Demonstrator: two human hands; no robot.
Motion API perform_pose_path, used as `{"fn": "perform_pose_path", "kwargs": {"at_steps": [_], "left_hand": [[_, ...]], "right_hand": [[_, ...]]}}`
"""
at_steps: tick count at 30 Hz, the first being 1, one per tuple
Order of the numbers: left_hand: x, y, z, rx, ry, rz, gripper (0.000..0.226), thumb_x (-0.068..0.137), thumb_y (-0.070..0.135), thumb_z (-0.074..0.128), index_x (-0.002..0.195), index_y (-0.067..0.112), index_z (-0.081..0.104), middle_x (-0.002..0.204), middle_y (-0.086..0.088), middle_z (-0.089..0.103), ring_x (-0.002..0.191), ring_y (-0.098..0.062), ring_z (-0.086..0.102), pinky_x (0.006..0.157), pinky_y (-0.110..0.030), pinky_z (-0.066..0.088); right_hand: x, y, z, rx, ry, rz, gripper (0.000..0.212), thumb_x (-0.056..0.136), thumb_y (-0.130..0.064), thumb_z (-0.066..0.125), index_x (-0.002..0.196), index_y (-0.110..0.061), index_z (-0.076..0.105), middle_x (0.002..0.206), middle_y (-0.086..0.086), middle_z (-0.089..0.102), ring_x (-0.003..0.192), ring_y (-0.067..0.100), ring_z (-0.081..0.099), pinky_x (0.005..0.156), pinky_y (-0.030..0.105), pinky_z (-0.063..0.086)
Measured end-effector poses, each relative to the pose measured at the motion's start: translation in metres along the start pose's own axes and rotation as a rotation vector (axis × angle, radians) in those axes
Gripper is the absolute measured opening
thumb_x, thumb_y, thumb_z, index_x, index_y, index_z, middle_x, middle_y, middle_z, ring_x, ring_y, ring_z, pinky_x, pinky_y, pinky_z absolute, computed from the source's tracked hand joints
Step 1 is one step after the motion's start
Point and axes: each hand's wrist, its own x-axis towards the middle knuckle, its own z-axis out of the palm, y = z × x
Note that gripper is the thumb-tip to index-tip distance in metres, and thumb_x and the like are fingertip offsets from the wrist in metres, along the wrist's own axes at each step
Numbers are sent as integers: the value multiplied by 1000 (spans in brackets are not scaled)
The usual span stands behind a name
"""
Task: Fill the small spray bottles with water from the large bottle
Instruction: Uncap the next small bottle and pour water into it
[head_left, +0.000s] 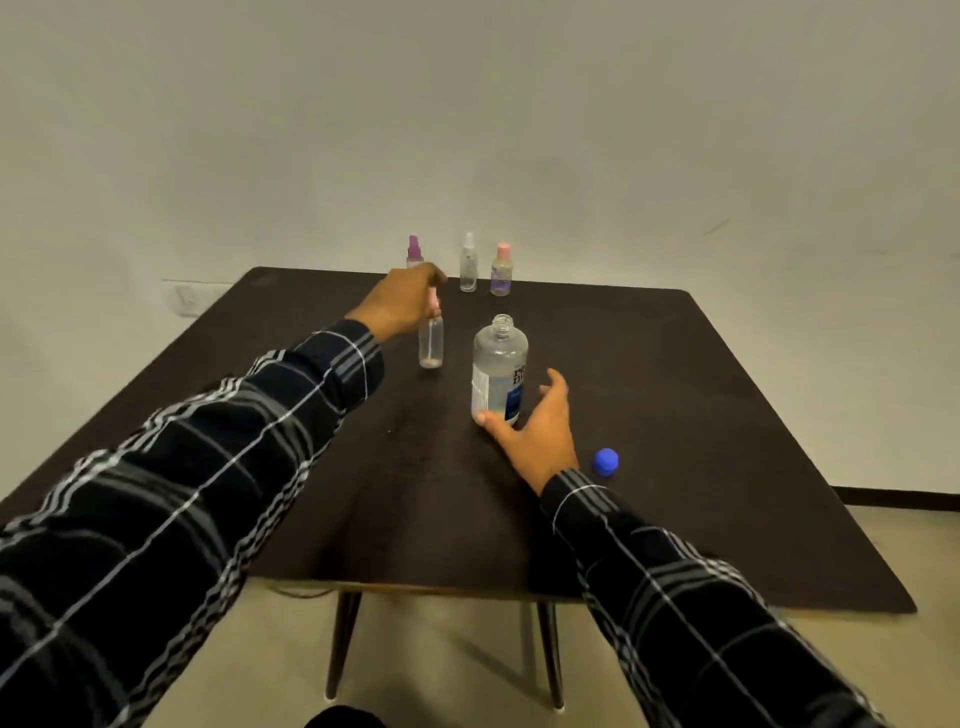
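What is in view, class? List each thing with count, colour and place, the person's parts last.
Large clear plastic bottle: one, white-and-blue label, uncapped, upright mid-table.
Round blue plastic cap: one, on the table, right of the right hand.
Near small clear spray bottle: one, pink top, left of the large bottle.
Purple-topped spray bottle: one, far edge, left.
Clear-topped spray bottle: one, far edge, middle.
Pink-topped spray bottle: one, far edge, right.
Dark brown table: one, bearing all these.
Left hand: grips the near bottle's top.
Right hand: open, at the large bottle's base.
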Motion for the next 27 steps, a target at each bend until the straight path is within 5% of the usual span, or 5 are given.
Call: {"fn": "perform_pose_path", "kwargs": {"at_steps": [4,12,19,27], "left_hand": [[-57,-5,-11,-31,-25,58,40,98,10,61,137,17,55,118,-2,68,102,-16,66,94,-29,51],[-123,-2,-12,-134,-12,83,46,94,7,67,137,17,56,121,-2,69,109,-13,66,100,-32,52],[-137,-11,4,-303,-6,42,30,99,16,62,127,24,63,122,4,69,115,-11,64,102,-37,53],[-133,-14,2,-439,-180,84,27,102,13,54,122,29,63,122,13,68,117,-4,63,104,-38,52]], "right_hand": [[-34,-9,1,-80,187,-105,83,79,-32,82,142,-17,31,141,6,41,126,17,47,96,21,37],[-52,-24,32,-175,52,-101,36,90,-25,70,122,-18,55,117,-1,59,107,11,58,97,29,50],[-31,-31,64,-245,-198,-135,66,90,-23,71,149,-15,41,142,9,55,129,24,53,109,39,44],[-14,-23,73,-216,-179,-127,36,95,-23,63,130,-25,54,91,-12,59,93,13,61,94,40,52]]}}
